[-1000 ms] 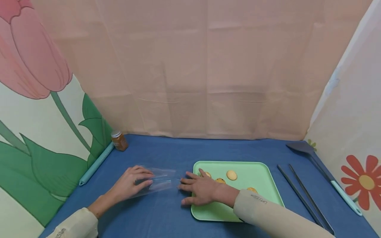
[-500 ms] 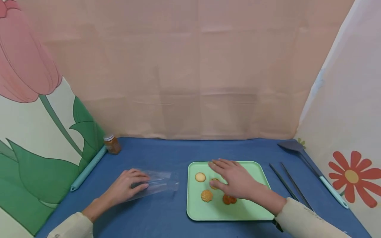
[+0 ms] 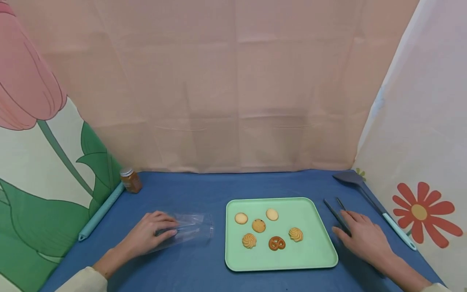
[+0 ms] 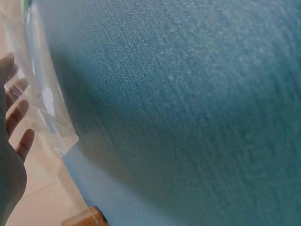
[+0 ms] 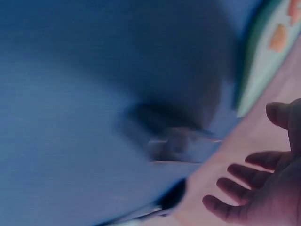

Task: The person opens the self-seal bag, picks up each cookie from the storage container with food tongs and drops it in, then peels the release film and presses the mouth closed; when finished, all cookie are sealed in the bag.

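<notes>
My left hand [image 3: 151,233] rests on a clear plastic bag [image 3: 195,227] that lies on the blue cloth. In the left wrist view its fingers are spread and fairly straight against the bag [image 4: 44,89]. Over at the right, my right hand [image 3: 365,235] is above a pair of dark tongs [image 3: 337,216], covering most of them. The right wrist view shows its fingers spread, with the tongs [image 5: 174,146] blurred and apart from them. A light green tray [image 3: 313,259] between the hands bears several cookies, among them a pretzel-shaped one [image 3: 277,243] and a chocolate-chip one [image 3: 258,226].
A dark spatula [image 3: 348,177] with a pale blue handle lies by the right wall. At the back left stands a jar [image 3: 131,181] with a silver lid, near a teal roll [image 3: 100,213] along the left wall. A beige sheet [image 3: 233,101] hangs behind.
My right hand has moved from beside the bag, across the tray, to the tongs on the right, uncovering the cookies. The left hand stays at the bag. The head view has shifted slightly.
</notes>
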### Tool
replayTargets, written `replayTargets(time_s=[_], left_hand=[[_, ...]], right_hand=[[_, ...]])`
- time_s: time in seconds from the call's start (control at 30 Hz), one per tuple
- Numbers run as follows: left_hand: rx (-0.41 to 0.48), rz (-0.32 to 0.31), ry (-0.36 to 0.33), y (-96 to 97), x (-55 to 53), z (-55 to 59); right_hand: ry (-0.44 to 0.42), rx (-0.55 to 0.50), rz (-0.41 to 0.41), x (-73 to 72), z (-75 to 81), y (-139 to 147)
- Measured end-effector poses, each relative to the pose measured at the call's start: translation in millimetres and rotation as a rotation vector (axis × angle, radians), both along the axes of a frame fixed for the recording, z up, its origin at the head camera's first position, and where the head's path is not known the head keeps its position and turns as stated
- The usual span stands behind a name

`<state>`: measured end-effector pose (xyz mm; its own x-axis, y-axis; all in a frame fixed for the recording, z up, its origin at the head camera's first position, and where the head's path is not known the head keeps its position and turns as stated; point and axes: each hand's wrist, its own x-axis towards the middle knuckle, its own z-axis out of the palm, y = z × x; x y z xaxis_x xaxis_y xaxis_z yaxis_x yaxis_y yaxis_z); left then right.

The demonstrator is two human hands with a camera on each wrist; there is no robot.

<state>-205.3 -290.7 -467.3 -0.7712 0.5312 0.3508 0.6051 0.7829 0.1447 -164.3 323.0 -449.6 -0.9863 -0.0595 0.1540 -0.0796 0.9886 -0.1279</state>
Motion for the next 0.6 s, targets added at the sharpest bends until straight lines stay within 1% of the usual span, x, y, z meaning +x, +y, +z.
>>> replayTargets(time_s=[0.1, 0.27, 0.43, 0.6], left_hand=[[-0.003, 0.01, -0.018, -0.4, -0.1, 0.4], [-0.014, 0.02, -0.03, -1.8, -0.9, 1.4], [-0.015, 0.017, -0.023, -1.7, -2.1, 2.7], [-0.009, 0.004, -0.021, -0.1, -2.8, 3.1]], right_hand=[[-0.043, 0.003, -0.084, 1.1, -13.8, 17], [-0.098, 0.0, -0.156, 2.4, -29.0, 33], [-0.131, 0.006, -0.203, 2.2, -35.5, 36], [-0.141, 0.009, -0.251, 3.2, -39.3, 36]])
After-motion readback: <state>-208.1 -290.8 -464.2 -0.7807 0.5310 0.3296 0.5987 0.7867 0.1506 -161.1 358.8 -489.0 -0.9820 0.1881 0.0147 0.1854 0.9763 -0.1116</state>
